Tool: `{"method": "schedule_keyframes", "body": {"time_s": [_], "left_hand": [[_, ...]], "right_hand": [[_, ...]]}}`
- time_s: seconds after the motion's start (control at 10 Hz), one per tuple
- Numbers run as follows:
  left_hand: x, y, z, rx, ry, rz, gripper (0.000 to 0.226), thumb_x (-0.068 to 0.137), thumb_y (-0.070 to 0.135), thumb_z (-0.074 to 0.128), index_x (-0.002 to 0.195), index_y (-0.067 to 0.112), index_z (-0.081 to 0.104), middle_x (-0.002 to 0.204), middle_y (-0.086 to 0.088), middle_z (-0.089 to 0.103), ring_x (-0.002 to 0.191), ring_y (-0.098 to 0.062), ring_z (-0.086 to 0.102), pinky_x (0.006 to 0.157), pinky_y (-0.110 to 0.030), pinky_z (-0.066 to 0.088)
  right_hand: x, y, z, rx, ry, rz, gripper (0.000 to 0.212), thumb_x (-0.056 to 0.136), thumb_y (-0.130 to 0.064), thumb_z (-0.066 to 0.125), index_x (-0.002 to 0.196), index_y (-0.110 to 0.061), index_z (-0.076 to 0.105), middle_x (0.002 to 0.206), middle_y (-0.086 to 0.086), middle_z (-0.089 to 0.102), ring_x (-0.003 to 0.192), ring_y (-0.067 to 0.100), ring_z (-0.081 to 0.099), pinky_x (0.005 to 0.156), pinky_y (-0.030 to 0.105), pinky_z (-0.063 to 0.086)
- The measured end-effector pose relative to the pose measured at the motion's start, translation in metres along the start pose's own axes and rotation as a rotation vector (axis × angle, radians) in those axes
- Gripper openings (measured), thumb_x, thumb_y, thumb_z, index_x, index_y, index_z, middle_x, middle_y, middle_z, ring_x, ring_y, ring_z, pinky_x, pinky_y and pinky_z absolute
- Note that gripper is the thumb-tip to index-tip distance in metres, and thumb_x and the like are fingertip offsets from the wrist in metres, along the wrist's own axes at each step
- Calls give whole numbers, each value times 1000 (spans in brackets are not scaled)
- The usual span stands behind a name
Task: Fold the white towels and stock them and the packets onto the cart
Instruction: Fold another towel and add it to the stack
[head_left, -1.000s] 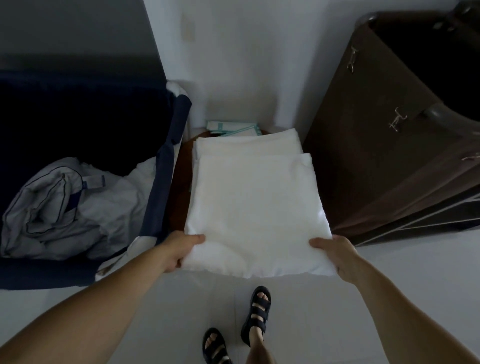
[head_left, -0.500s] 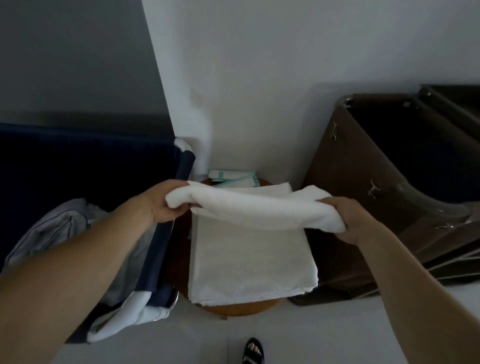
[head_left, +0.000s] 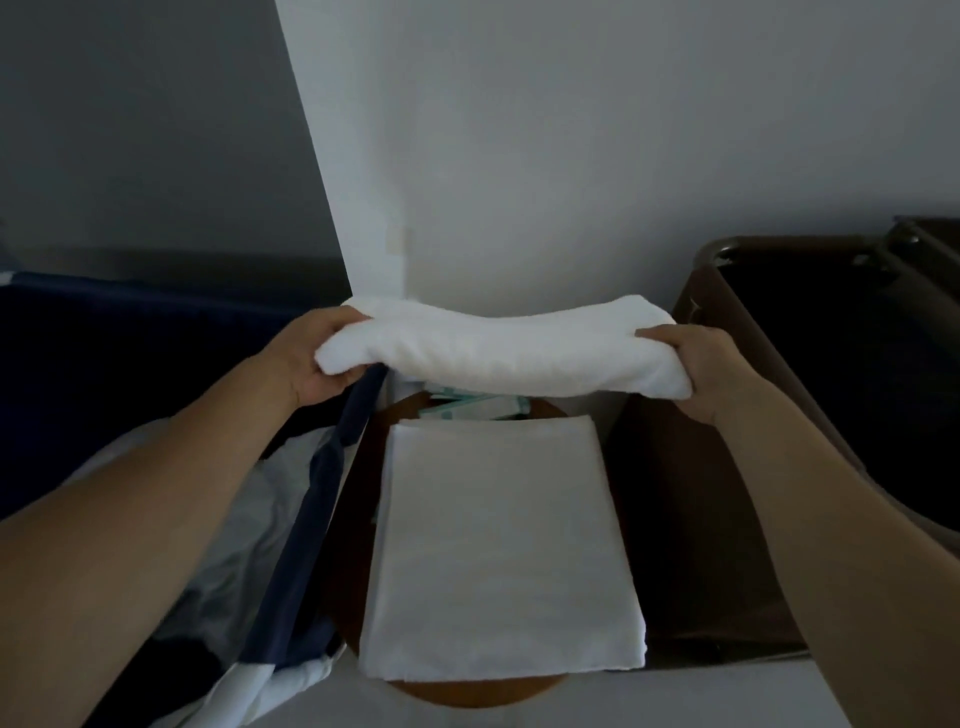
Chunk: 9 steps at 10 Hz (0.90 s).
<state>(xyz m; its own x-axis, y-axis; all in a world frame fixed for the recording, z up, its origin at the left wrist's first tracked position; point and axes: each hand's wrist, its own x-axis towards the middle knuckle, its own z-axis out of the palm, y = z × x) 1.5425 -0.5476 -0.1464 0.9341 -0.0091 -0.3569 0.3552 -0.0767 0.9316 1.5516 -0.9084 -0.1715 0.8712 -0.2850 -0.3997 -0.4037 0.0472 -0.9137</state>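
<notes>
I hold a folded white towel (head_left: 498, 348) up in the air in front of the wall. My left hand (head_left: 306, 358) grips its left end and my right hand (head_left: 701, 374) grips its right end. Below it a second folded white towel (head_left: 498, 545) lies flat on a round wooden stool (head_left: 467, 693). Teal and white packets (head_left: 467, 406) lie at the back of the stool, partly hidden by the lifted towel.
A navy fabric hamper (head_left: 322, 499) with crumpled white linen (head_left: 223, 519) stands at the left. A dark brown cart bin (head_left: 810, 395) stands at the right, close to the stool. A white wall corner (head_left: 363, 208) rises behind.
Both hands took the top towel off the stack and raised it well above the stool. The view tilted up, and the feet on the floor dropped out of sight.
</notes>
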Motion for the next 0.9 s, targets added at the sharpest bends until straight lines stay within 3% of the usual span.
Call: {"method": "schedule_keyframes", "body": {"time_s": [0.1,0.2,0.3,0.4,0.5,0.6,0.7,0.8,0.9], "left_hand": [[-21,-51,-1,-87,29,-38,26,98,-2,48,123,0,54,86,5,56,56,11,61,55,-6,47],[-32,-140,-7,-102,45,-201,19,95,-5,50,106,4,62,83,-2,72,67,2,68,64,-17,54],[-38,-242,1,-94,16,-490,33,91,6,58,124,3,60,110,-17,71,101,-34,65,93,-47,52],[-44,-304,7,-49,21,-607,45,84,10,61,129,6,58,115,-14,69,110,-37,62,101,-55,48],[-42,-323,15,-43,91,-565,63,67,28,71,127,12,58,113,-11,69,105,-36,64,97,-53,51],[-39,-312,25,-8,119,-529,73,72,48,75,131,10,54,115,-6,65,102,-29,62,94,-40,50],[-34,-306,34,106,231,-471,63,92,51,61,134,5,51,122,-10,60,105,-30,58,88,-36,46],[-30,-287,32,275,287,-241,42,100,43,51,123,8,54,107,-3,59,95,-24,58,78,-32,45],[-33,-274,25,297,308,-52,26,102,39,46,112,16,51,96,7,56,83,-7,53,66,-21,39]], "right_hand": [[-21,34,1,-64,-22,-17,24,87,-14,72,108,-14,62,106,10,66,93,32,65,63,39,57],[-40,101,-2,-128,-24,14,17,88,-6,69,93,-22,64,93,3,66,80,25,65,61,36,54],[-47,191,-12,-302,14,169,20,85,-5,71,104,-10,67,94,9,69,81,27,66,70,37,54],[-52,257,-18,-426,55,282,29,82,-11,74,110,-6,66,104,14,70,89,30,66,81,40,55],[-50,276,-17,-448,113,294,41,83,-23,76,119,-9,61,110,12,66,97,32,63,89,42,52],[-50,273,-13,-488,94,281,42,86,-39,72,115,-13,55,108,8,63,99,31,61,91,43,50],[-51,267,-13,-565,85,222,38,90,-40,68,112,-11,57,105,8,62,96,31,61,91,44,51],[-52,255,-17,-560,101,72,30,92,-37,66,110,-14,57,103,6,61,95,30,60,86,43,51],[-56,260,-19,-551,140,-10,26,94,-35,63,108,-13,56,102,7,61,93,30,59,80,38,46]]}}
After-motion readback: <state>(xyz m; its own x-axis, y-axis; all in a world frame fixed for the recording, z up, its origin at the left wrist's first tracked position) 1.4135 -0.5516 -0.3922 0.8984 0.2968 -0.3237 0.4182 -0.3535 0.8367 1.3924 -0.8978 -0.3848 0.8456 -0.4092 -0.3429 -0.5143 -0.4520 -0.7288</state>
